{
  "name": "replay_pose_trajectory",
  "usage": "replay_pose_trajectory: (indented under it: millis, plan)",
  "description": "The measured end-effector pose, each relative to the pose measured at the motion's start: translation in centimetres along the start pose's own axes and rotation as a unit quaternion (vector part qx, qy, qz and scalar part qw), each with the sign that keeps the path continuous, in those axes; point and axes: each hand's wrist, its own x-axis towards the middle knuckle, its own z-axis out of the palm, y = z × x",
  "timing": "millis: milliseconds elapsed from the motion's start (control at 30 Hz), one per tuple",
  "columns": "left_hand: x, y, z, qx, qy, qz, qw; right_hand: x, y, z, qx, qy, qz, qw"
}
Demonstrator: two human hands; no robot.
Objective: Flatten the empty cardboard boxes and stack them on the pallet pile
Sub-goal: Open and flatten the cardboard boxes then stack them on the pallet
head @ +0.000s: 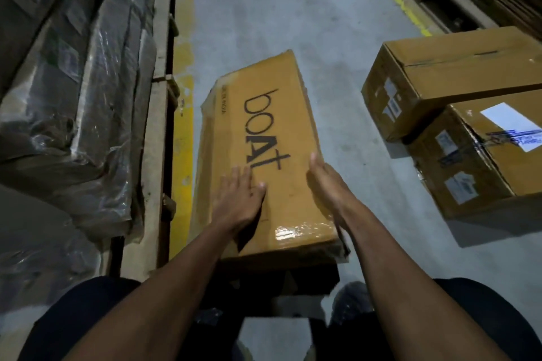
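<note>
Box in hand: long yellow-brown cardboard box with black "boat" lettering (261, 152), still in full box shape, lying on the grey concrete floor (264, 9) directly in front of the person; a glossy film or tape shines on its near end.
Left hand: left hand (240, 199) lies flat on the top face of the boat box, fingers straight and spread, so this grip is open and only presses.
Right hand: right hand (322, 182) rests along the right top edge of the boat box, thumb up; whether the fingers curl over the side I cannot tell.
Left of the boat box: wooden pallet pile of flat goods under clear plastic wrap (73, 82), with a yellow floor line (183, 126) between it and the box.
Right of the boat box: two brown cardboard boxes with white labels (457, 114), closed, well apart from it.
Risk, tape: if the ends are sealed, as the shine suggests, pressing from above will only bend the panel and not fold the box.
Risk, sliding: a push with the flat left hand can move the box away over the smooth floor.
Risk, fingers: when the box collapses suddenly, the right hand at the edge may be pinched or cut by cardboard.
Risk, contents: from this view I cannot confirm that the box is empty.
</note>
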Motion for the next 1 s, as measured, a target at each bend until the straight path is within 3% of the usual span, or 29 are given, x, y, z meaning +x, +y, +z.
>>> replay_pose_trajectory:
  millis: [100, 200, 300, 533, 767, 867, 1000]
  plan:
    - [-1.0, -2.9, 2.2, 0.009, -0.009, -0.069, 0.998, 0.6, 1.8, -2.6, -0.131, 0.095, 0.04, 0.986]
    - [-1.3, -3.2, 4.1, -0.125, -0.032, -0.095, 0.987, 0.7, 4.3, -4.0, -0.175, 0.126, 0.092, 0.972]
    - [-1.0, -3.3, 6.3, -0.22, -0.076, -0.095, 0.968, 0.7, 5.7, -4.3, -0.201, 0.146, 0.076, 0.966]
    - [-0.9, -2.5, 7.6, -0.394, -0.124, -0.052, 0.909, 1.2, 6.7, -4.9, -0.195, 0.165, 0.054, 0.965]
    - [-3.1, -2.1, 9.1, -0.549, -0.128, -0.144, 0.813, 1.1, 7.3, -4.6, -0.204, 0.208, 0.055, 0.955]
    - [-1.8, -2.9, 10.9, -0.57, -0.122, -0.188, 0.791, 1.4, 7.5, -4.7, -0.199, 0.218, 0.053, 0.954]
    - [-2.3, -0.8, 8.6, -0.602, -0.132, -0.175, 0.768, 1.7, 6.5, -4.8, -0.18, 0.233, 0.034, 0.955]
